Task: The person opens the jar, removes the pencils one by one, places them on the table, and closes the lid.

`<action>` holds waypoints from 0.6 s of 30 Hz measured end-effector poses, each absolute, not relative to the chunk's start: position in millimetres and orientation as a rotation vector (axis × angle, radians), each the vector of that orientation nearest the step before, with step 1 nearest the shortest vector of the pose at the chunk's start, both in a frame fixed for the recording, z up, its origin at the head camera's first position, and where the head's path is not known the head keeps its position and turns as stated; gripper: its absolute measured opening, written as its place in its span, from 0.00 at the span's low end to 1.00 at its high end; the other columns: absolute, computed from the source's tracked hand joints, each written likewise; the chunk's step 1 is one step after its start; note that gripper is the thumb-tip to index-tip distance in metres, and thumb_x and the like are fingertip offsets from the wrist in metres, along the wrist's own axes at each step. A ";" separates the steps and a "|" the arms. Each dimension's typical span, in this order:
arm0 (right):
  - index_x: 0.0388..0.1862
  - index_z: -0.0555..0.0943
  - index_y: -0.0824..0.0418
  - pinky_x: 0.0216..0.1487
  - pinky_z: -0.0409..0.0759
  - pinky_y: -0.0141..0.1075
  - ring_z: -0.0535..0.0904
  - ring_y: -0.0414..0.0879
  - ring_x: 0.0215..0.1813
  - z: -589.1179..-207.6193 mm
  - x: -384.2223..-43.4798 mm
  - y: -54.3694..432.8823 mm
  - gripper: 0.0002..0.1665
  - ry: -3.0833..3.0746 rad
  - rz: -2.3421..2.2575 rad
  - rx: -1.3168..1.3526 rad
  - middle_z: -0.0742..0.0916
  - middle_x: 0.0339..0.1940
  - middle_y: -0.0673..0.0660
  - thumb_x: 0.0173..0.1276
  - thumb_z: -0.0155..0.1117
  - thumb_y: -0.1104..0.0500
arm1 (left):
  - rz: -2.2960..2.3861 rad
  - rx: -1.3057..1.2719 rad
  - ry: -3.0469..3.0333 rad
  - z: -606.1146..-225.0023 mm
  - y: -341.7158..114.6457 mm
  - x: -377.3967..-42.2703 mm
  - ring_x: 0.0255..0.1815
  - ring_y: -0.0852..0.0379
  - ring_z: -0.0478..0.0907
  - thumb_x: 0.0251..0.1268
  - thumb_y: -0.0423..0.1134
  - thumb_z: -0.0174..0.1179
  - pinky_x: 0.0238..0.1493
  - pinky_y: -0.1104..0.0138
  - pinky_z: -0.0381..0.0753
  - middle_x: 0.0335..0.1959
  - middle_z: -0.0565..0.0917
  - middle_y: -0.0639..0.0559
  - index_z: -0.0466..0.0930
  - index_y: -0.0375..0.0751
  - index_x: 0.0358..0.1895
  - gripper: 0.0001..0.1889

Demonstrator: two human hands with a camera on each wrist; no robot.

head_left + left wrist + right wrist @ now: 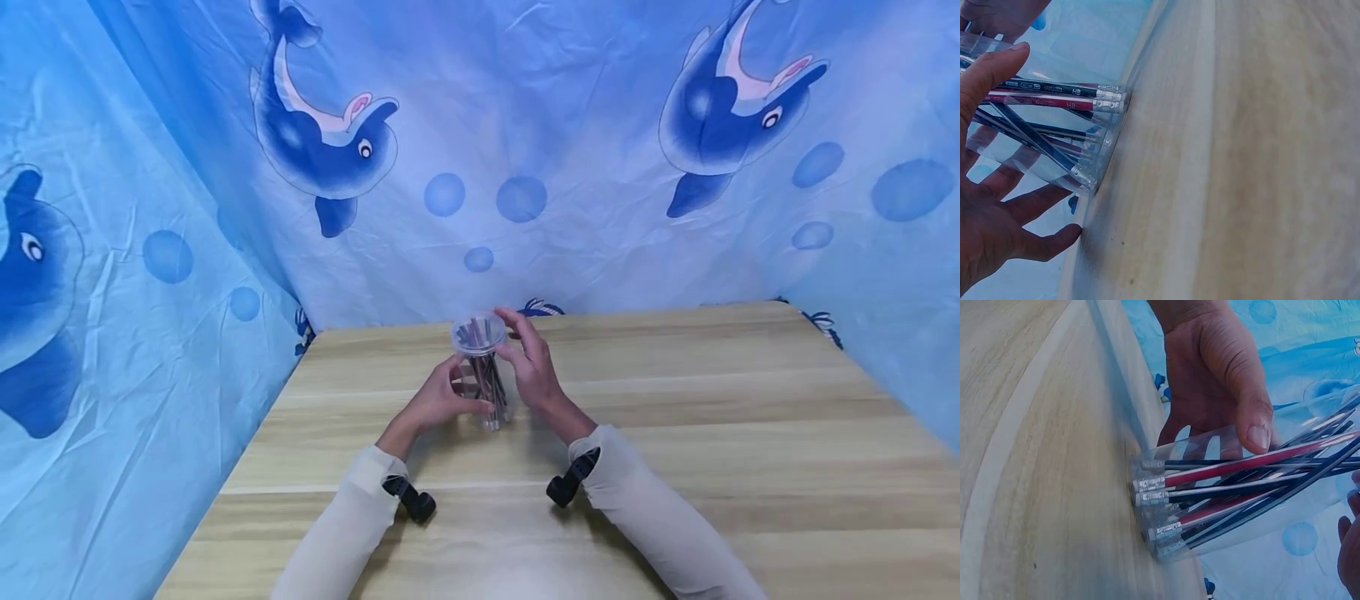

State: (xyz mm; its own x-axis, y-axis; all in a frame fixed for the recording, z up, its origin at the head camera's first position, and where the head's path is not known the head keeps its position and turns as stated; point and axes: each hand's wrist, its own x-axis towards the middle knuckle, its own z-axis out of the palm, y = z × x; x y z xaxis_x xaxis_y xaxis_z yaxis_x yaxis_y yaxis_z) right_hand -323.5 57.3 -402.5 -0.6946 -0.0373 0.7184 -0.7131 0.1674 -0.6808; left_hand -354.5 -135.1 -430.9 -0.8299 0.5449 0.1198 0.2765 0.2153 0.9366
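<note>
Jar (480, 351) stands on table (787, 433), pencils (1229, 467) inside leaning together, eraser ends down. Left hand (441, 397) half-curled round jar's side, thumb opposite fingers, probably for steadying. Right hand (535, 372) loosely curved, thumb and fingers holding rim, probably guarding against tipping.

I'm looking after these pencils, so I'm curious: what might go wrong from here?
The right grip is at the top of the clear container, so a sideways push there might tip it and spill the pencils.
The left grip is around the lower body; if it loosened, the container might slip or turn.
The pencils lean across one another, so pulling one could drag others along.
</note>
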 end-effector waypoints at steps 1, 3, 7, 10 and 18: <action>0.71 0.67 0.67 0.63 0.67 0.57 0.70 0.55 0.67 -402.3 -323.6 57.8 0.30 -1.893 1.567 0.715 0.78 0.66 0.62 0.71 0.50 0.60 | 1.662 0.778 2.255 -430.6 -134.5 -354.8 0.59 0.42 0.78 0.47 0.32 0.79 0.62 0.50 0.76 0.63 0.76 0.42 0.58 0.57 0.77 0.53; 0.72 0.64 0.68 0.64 0.67 0.58 0.70 0.54 0.67 -402.2 -324.1 57.6 0.33 -1.897 1.543 0.702 0.77 0.66 0.63 0.70 0.52 0.56 | 1.662 0.770 2.259 -429.9 -133.3 -355.2 0.60 0.42 0.78 0.47 0.31 0.79 0.62 0.50 0.76 0.63 0.76 0.43 0.59 0.57 0.77 0.53; 0.70 0.63 0.67 0.63 0.67 0.58 0.69 0.54 0.62 -401.3 -322.9 53.7 0.41 -1.938 1.501 0.609 0.75 0.61 0.64 0.64 0.62 0.48 | 1.636 0.760 2.268 -427.8 -132.8 -355.4 0.58 0.44 0.79 0.47 0.30 0.78 0.61 0.52 0.77 0.62 0.77 0.43 0.59 0.54 0.77 0.52; 0.66 0.65 0.66 0.63 0.66 0.57 0.68 0.52 0.61 -400.7 -321.1 50.8 0.44 -1.993 1.471 0.553 0.74 0.60 0.63 0.59 0.67 0.44 | 1.615 0.765 2.274 -427.4 -133.8 -355.8 0.56 0.46 0.79 0.48 0.30 0.77 0.59 0.53 0.78 0.60 0.78 0.43 0.59 0.51 0.77 0.51; 0.65 0.68 0.60 0.61 0.69 0.51 0.66 0.49 0.61 -401.9 -320.3 48.7 0.38 -2.045 1.414 0.570 0.73 0.59 0.56 0.62 0.65 0.43 | 1.621 0.761 2.299 -427.1 -136.3 -350.2 0.56 0.47 0.78 0.47 0.32 0.78 0.59 0.52 0.77 0.58 0.79 0.45 0.61 0.56 0.75 0.50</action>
